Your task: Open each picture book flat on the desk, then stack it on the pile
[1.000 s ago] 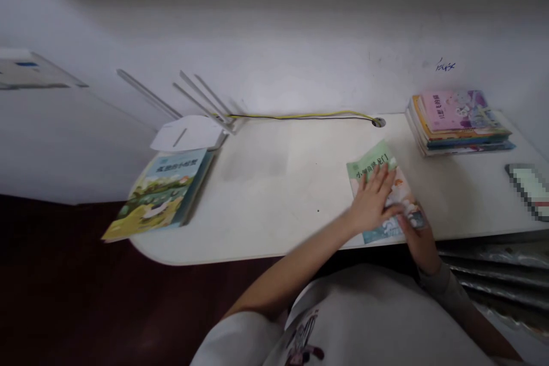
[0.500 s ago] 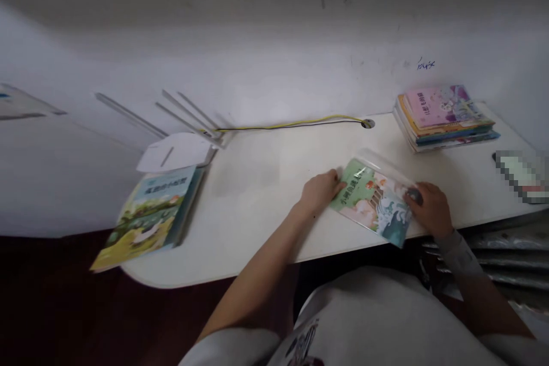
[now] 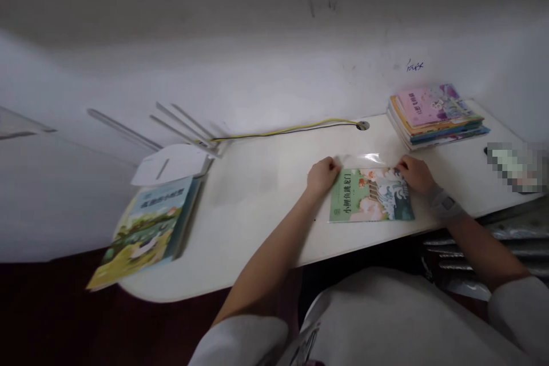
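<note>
A green picture book (image 3: 371,194) with an orange fish and waves on its cover lies on the white desk in front of me. It is inside a clear plastic sleeve (image 3: 369,158), whose shiny open-looking end reaches past the book's far edge. My left hand (image 3: 322,176) is closed on the sleeve at the far left corner, fingers curled. At the far right corner, my right hand (image 3: 416,174) pinches the sleeve close to the book, with a band around that wrist.
A book stack (image 3: 437,115) with a pink cover on top stands at the back right. On the left, more books (image 3: 143,229) overhang the desk's edge beside a white router (image 3: 171,163). A yellow cable (image 3: 283,130) runs along the wall. A pixelated phone-like object (image 3: 517,167) lies far right.
The book in its sleeve has turned from slanted to nearly square with me and now lies flatter on the desk. My right hand has moved up to the far right corner.
</note>
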`<state>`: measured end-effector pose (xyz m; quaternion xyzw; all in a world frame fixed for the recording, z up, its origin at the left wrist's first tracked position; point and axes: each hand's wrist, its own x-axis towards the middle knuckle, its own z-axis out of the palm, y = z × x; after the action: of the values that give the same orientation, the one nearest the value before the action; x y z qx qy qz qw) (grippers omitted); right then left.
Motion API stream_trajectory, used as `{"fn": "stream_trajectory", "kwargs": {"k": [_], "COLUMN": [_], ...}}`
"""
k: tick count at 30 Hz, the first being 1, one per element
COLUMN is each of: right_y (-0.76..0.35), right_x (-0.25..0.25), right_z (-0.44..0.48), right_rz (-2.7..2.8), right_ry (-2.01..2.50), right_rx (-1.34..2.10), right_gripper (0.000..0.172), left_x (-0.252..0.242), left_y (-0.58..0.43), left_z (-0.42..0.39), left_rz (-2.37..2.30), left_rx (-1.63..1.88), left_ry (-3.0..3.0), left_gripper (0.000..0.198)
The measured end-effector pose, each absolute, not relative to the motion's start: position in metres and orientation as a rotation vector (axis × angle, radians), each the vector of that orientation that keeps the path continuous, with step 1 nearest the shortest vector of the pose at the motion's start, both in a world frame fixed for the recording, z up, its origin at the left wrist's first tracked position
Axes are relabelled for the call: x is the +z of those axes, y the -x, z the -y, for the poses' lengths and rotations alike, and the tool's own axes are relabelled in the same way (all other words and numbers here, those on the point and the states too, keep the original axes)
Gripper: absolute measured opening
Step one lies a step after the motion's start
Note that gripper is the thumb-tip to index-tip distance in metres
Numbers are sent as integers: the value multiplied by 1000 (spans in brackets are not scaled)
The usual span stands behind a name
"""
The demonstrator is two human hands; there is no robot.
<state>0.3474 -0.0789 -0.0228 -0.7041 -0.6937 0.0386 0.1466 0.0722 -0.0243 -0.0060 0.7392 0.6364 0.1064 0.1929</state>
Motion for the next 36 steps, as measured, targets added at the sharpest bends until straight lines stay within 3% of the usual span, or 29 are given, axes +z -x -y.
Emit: {"fn": "stream_trajectory", "kwargs": {"k": [8,13,20,26,30,32,36], "right_y": [-288,-272,-279,-297,-265,-244,-238], "right_x": [-21,-28,-37,-22,-16,-21,-32], "right_z": [25,18,15,11,43,63,78], "right_rz": [2150,2168,2125,2078,2329,2536,2669], "right_ry": [1922,1867,1823,1849,1464,1243,1245], "right_rx": [35,14,50,106,-37,-5,-30], "right_gripper": [25,27,31,37,43,50,69], "left_x": [3,4,-23,-31,-30,-31,-31], "left_y": [-44,-60,-96,-92,-91,-89,-80], "left_z": [31,65,104,102,103,102,99], "left_rz": [-2080,-2108,-1791,-1798,-1766,-1730,-1676], "left_rx": [276,357,12,97,108,85,109], "left_ry": [-2096,-2444,-2532,-2546,-2546,-2538,-2549], "left_gripper": [27,49,80,83,78,72,67]}}
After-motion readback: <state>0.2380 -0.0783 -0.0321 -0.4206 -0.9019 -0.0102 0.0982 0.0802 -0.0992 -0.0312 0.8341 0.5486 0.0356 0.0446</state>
